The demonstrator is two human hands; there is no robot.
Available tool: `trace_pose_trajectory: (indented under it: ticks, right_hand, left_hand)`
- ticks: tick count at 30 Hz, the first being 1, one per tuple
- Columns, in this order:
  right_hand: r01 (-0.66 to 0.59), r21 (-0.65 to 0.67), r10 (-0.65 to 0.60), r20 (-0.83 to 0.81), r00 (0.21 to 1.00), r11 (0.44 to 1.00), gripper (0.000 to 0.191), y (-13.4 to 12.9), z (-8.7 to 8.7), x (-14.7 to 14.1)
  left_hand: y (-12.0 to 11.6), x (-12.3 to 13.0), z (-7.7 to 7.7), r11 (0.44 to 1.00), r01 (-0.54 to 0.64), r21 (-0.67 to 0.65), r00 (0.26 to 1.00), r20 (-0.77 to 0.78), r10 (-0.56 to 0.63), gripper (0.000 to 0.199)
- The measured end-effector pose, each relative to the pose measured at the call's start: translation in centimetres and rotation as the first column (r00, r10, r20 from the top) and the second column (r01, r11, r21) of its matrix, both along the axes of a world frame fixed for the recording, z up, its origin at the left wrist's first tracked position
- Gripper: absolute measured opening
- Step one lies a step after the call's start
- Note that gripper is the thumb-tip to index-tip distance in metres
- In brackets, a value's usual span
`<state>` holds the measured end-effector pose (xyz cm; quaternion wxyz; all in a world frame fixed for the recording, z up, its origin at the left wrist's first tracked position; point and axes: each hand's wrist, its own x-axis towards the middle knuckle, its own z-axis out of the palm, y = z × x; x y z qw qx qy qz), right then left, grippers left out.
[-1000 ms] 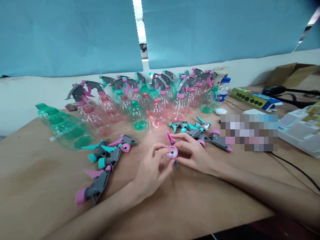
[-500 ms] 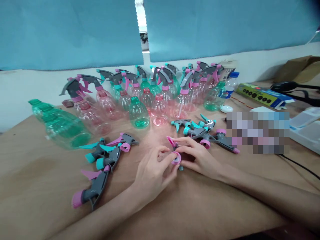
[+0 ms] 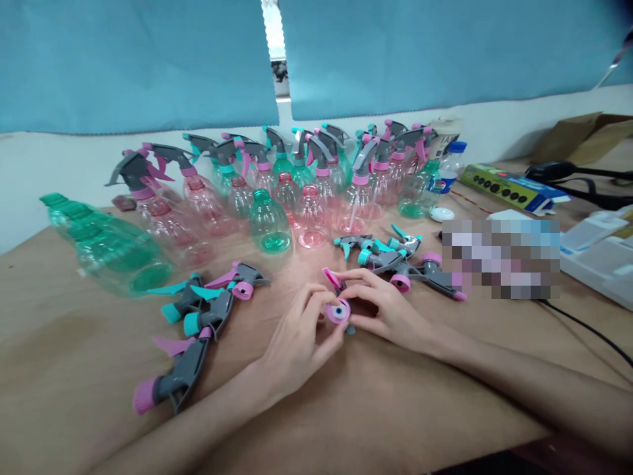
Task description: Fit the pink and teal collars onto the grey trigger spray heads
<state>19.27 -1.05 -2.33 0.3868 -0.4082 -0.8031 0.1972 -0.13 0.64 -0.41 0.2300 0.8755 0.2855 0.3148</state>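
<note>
While both hands meet above the front of the table (image 3: 370, 412), one spray head with a pink collar (image 3: 339, 312) is held between them, off to the near side of the bottles. Left hand (image 3: 291, 333): fingertips closed on the collar's rim, seemingly to leave its centre uncovered. Right hand (image 3: 395, 309): thumb and fingers pinching the grey body, apparently to steady it; the body is largely hidden, so the exact hold is hard to judge. Pink trigger (image 3: 330, 277): pointing away from the wearer. Loose spray heads, left (image 3: 217, 315): four, lying within easy reach. Loose spray heads, right (image 3: 388, 260): a cluster beyond the right hand. Uncapped bottles, green (image 3: 270, 224) and pink (image 3: 312, 218): upright, front of the group. Fitted bottles (image 3: 359, 198): massed behind, presumably to leave the hands room.
</note>
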Motion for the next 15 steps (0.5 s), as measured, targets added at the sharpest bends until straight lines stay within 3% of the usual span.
trace_pose_trajectory:
  ticks: [15]
  right_hand:
    - [-0.053, -0.016, 0.053, 0.024, 0.998, 0.998, 0.018, 0.00, 0.02, 0.11]
  left_hand:
    - [0.11, -0.04, 0.15, 0.999, -0.008, -0.049, 0.998, -0.061, 0.005, 0.009]
